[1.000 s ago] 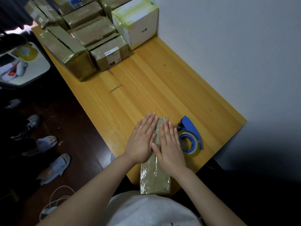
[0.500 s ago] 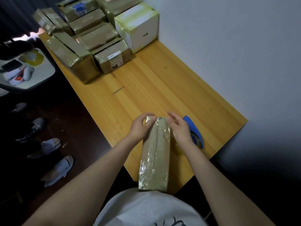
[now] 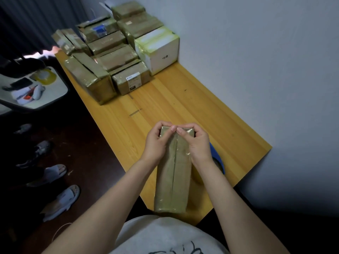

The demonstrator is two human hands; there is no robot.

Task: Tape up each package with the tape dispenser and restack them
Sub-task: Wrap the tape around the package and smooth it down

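A long brown package wrapped in clear tape lies lengthwise on the near end of the wooden table. My left hand grips its far left corner, fingers curled over the end. My right hand grips the far right corner the same way, thumbs meeting on top. The blue tape dispenser lies just right of the package, mostly hidden behind my right wrist. Several taped packages are stacked at the far end of the table.
A white box stands by the wall next to the brown stack. A white side table with small items sits to the left. Shoes and sandals lie on the dark floor. The wall runs along the table's right side.
My hands went from lying flat on top of the package to gripping its far end. The view shifted, so the package looks longer and covers more of the dispenser.
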